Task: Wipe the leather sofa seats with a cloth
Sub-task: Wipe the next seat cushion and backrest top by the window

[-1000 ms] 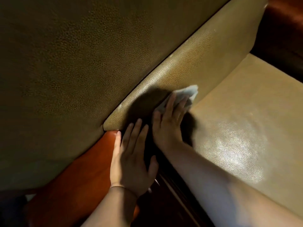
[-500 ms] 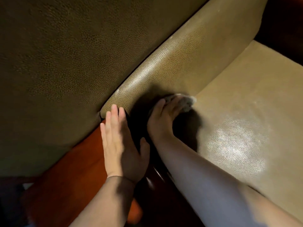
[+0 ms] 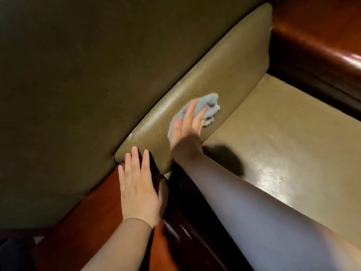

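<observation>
Right hand (image 3: 187, 130) flat on pale blue-grey crumpled cloth (image 3: 207, 108), fingers straight and spread, pressing it against olive pebbled-leather side cushion (image 3: 224, 71). No pinch, no curl: a palm press only. Cloth blurred, so edges uncertain; most of it poking out past the fingertips, up and away along the cushion.

Left hand (image 3: 139, 192) flat too, fingers straight, holding nothing. Palm resting on glossy reddish-brown wooden armrest (image 3: 88, 218), fingertips touching the near end of the cushion. Looks like bracing only.

Landmark = side cushion. Cloth roughly mid-length on its inner face, just above the seam where it meets the tan shiny leather seat (image 3: 293, 163). Cushion long axis running diagonally from the near end at the left hand to the far end by the dark polished wooden frame (image 3: 316, 45). Dark olive leather back panel (image 3: 78, 75) lying on the other side of the cushion from the seat.

Key relation: unwiped stretch likely beyond the cloth toward the far end, along that long axis, in line with the right forearm. Right hand nearer and already loaded; left too far back to help. Seat surface just below the cloth, so dropping across the seam needs only a short slide downward.

Risk: open-palm hold, cloth bunched, may slip out from under the fingers on a fast stroke.
</observation>
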Demonstrator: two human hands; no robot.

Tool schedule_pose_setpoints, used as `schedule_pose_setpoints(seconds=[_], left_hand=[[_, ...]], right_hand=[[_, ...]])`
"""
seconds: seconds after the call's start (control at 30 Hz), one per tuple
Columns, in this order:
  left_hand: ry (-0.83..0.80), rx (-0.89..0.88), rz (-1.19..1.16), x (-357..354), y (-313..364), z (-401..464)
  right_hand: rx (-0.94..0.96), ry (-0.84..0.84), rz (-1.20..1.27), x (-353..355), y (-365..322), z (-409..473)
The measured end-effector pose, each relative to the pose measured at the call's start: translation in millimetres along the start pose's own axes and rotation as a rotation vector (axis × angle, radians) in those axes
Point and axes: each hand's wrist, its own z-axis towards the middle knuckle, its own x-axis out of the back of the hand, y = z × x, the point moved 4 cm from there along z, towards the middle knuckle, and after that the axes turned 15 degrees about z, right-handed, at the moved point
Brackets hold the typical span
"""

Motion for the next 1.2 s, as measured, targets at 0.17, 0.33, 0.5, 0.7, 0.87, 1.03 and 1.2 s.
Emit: schedule_pose_setpoints(seconds=[0.17,0.33,0.5,0.7,0.87,1.03,1.2], left_hand=[[0.198,-0.335,0.156,52.1,23.6,99.7],[0.344,-0.779,0.449,58.3,80.1,189.0],[0.419,-0.759,0.518,43.0,78.6,187.7],[0.468,-0.788,0.450,39.7,80.4,190.4],[0.475,-0.787,0.458,39.9,81.1,191.5],[0.493,-0.788,0.492,38.2,81.0,190.7],[0.503,-0.783,0.497,38.1,81.2,190.1]], right_hand=[[0.239,-0.117,-0.007,28.0,-48.2,75.0],[0.123,0.236,-0.049,71.7,61.7,104.1],[0.171,0.356,-0.090,80.5,93.4,126.7],[0.364,0.181,0.001,84.3,-14.8,160.6],[-0.051,0.442,0.139,113.2,98.2,162.8],[-0.228,0.304,0.096,108.4,83.4,181.2],[0.309,0.187,0.043,100.8,8.1,171.9]])
